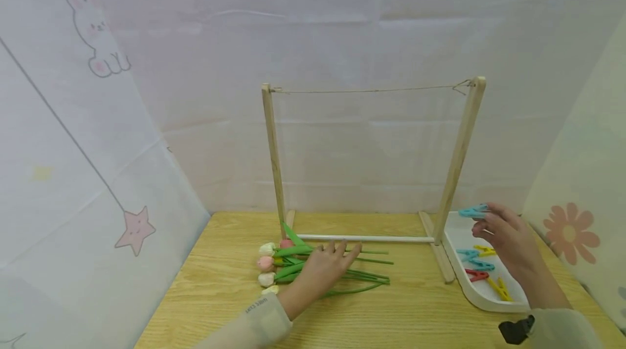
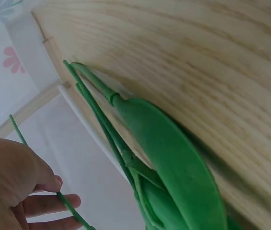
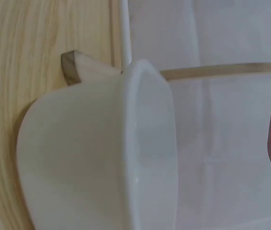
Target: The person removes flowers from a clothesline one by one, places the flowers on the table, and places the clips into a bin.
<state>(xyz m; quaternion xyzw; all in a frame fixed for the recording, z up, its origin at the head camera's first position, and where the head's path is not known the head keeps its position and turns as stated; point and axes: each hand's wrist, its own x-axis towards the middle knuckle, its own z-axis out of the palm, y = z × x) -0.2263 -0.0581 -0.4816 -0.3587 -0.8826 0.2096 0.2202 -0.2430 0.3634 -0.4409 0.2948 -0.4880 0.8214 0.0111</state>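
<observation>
Several artificial tulips [image 1: 266,263], pink and white with green leaves, lie side by side on the wooden table, stems pointing right. My left hand [image 1: 323,267] is over their stems. In the left wrist view, its thumb and fingers pinch one thin green stem [image 2: 68,206], raised beside the other tulips' leaves [image 2: 169,148]. At the right, my right hand [image 1: 511,240] holds a blue clothespin [image 1: 472,211] between thumb and fingertips, above a white tray [image 1: 489,308]. Only the edge of that hand shows in the right wrist view, and the clothespin is out of sight there.
More clothespins lie in the tray: blue [image 1: 481,266], red [image 1: 476,274] and yellow [image 1: 500,289]. Behind the tulips stands a wooden frame [image 1: 457,159] with a thin string [image 1: 371,91] tied across its top and a white bar [image 1: 367,238] low down. Printed cloth walls enclose the table.
</observation>
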